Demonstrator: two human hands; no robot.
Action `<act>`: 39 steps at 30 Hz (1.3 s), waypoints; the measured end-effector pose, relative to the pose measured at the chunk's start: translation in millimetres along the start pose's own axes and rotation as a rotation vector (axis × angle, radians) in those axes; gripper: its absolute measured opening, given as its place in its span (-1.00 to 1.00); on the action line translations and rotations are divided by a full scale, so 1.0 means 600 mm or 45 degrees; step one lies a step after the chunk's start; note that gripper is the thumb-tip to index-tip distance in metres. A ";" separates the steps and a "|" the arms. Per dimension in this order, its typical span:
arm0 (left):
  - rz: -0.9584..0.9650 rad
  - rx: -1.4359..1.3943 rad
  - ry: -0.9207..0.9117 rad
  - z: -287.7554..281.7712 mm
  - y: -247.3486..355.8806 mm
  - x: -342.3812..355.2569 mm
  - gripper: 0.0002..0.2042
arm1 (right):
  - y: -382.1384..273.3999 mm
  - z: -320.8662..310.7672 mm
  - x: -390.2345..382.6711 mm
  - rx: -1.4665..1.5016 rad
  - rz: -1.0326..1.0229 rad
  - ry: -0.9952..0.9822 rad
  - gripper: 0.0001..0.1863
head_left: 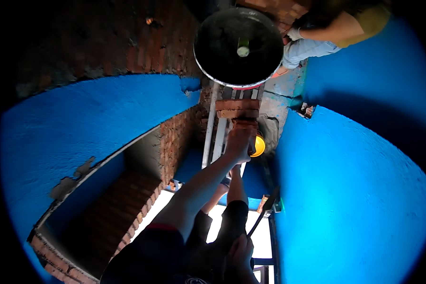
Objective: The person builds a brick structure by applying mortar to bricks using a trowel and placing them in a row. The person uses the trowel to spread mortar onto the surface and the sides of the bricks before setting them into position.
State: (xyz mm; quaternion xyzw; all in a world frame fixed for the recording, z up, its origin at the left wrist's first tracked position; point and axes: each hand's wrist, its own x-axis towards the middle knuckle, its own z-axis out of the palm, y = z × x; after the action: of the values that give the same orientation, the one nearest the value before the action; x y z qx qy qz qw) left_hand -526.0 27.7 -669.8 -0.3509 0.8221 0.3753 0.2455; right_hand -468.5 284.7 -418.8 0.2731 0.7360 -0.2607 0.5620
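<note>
Dark sleeve (144, 253) nearest, left grip (240, 142) clasps rough reddish brick (244, 124); right grip (242, 252) holds trowel (270, 199).

My bricks (237, 109) are rust-red, my trowel (270, 200) dark. My near-black sleeve (146, 248) has a red edge. I see a yellow bucket (258, 146), a black basin (217, 54) with a pale rim, and bright blue walls (350, 189).

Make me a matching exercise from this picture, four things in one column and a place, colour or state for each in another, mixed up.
Column one:
1. Left hand
2. Right hand
3. Small container
4. Large round basin

Column two:
A. At the top of the view, dark inside
B. Holding a trowel
C. Touching a brick
D. Yellow

Pairs: 1-C, 2-B, 3-D, 4-A.
</note>
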 end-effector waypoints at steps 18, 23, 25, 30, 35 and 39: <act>0.573 -1.359 0.802 -0.396 0.162 -0.941 0.13 | -0.042 0.007 -0.376 0.899 0.814 -2.169 -0.32; 0.339 -0.815 0.699 -0.460 0.121 -1.074 0.18 | -0.076 0.023 -0.473 -0.008 -0.059 -1.639 -0.76; 0.203 -0.218 0.761 -0.503 0.123 -1.122 0.18 | -0.096 0.042 -0.534 -0.166 -0.207 -1.534 -0.71; 0.138 0.101 0.530 -0.501 0.137 -1.139 0.11 | -0.074 0.088 -0.595 -0.196 -0.622 -1.378 -0.61; -0.184 -0.097 0.451 -0.593 0.159 -1.160 -0.01 | -0.134 0.071 -0.572 -1.411 -1.900 -1.141 -0.72; -0.585 -0.210 1.126 -0.681 0.100 -1.221 -0.09 | -0.156 0.080 -0.625 -0.616 -0.775 -1.435 -0.69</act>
State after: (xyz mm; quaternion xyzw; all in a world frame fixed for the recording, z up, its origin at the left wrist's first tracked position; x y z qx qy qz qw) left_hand -164.8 21.1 89.8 -0.6664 0.7165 0.1908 -0.0784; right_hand -418.4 143.6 -59.1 -0.2566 0.4127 -0.3377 0.8061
